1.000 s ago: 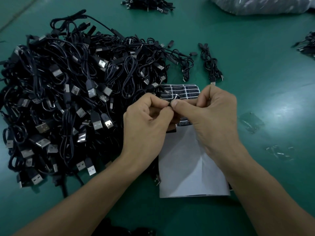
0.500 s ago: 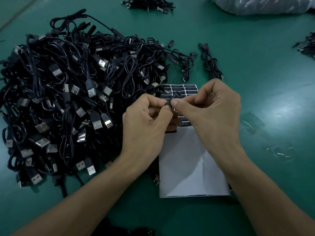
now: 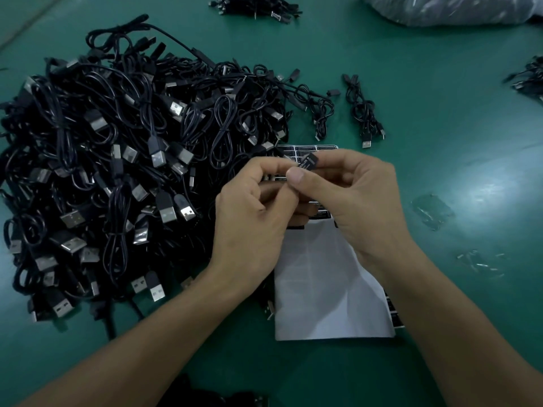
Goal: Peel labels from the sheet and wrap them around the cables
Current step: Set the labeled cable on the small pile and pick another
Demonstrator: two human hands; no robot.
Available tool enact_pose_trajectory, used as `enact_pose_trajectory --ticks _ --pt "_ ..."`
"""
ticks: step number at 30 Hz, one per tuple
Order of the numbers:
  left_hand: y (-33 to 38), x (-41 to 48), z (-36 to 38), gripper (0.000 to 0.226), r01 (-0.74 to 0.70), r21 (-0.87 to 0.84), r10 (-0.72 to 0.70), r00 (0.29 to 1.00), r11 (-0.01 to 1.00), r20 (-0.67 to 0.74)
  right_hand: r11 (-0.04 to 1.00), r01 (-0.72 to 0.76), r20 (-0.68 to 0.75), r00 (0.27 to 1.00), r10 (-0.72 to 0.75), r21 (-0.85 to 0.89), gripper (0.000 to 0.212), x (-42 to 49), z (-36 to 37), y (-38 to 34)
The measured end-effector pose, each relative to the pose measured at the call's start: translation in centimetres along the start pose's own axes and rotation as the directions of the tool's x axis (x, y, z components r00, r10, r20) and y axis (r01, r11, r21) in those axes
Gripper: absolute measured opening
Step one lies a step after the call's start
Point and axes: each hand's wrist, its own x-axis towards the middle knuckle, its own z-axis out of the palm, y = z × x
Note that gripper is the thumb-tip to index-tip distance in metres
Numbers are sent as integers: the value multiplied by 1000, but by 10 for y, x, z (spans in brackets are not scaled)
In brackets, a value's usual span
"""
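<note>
My right hand (image 3: pixel 355 198) pinches a small black label (image 3: pixel 308 162) between thumb and fingers, lifted above the label sheet (image 3: pixel 323 277). My left hand (image 3: pixel 252 212) is curled close against it, its fingertips pinching a thin black cable (image 3: pixel 283 157) at the label's left edge. The sheet lies on the green table under both hands: its near part is bare white backing, its far part shows rows of black labels (image 3: pixel 305 148). A big heap of black USB cables (image 3: pixel 117 171) fills the table to the left.
Two bundled cables (image 3: pixel 363 113) lie beyond the sheet. More cable bundles sit at the far edge (image 3: pixel 258 7) and at the right edge (image 3: pixel 529 80). A plastic bag (image 3: pixel 446 10) lies at the back right. Clear plastic scraps (image 3: pixel 432 211) lie to the right.
Both hands have risen a little and moved apart slightly. The label now stands out flat between my right thumb and fingers, where before it was hidden between the fingertips.
</note>
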Motion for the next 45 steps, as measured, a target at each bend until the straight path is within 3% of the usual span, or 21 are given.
enact_pose_trajectory --ticks 5,10,17,21,26,31,36,45 --pt "-1 1 -2 14 6 31 -7 1000 1000 23 1000 -12 43 999 12 12 16 3 -4 -1" --pt "0 -2 -3 14 -52 131 46 998 990 46 1000 -17 49 999 17 -1 33 3 -4 2" --pt "-2 -1 -3 18 -71 215 68 997 974 20 987 -5 31 999 10 -159 39 4 -9 6" --pt "-3 0 -4 19 -33 162 28 999 986 27 994 25 163 987 -8 -102 8 7 -16 4" --pt "0 1 -5 13 -9 137 4 999 991 42 996 74 291 955 -56 -51 11 10 -25 2" --pt "2 2 -6 11 14 117 -19 999 993 49 998 12 304 953 8 -62 24 13 -31 2" --pt "3 1 -5 18 9 104 -16 998 995 64 997 37 361 932 -12 -62 22 15 -37 1" --pt "4 3 -5 20 42 104 -46 998 994 34 1000 8 297 955 -6 -5 17 15 -37 0"
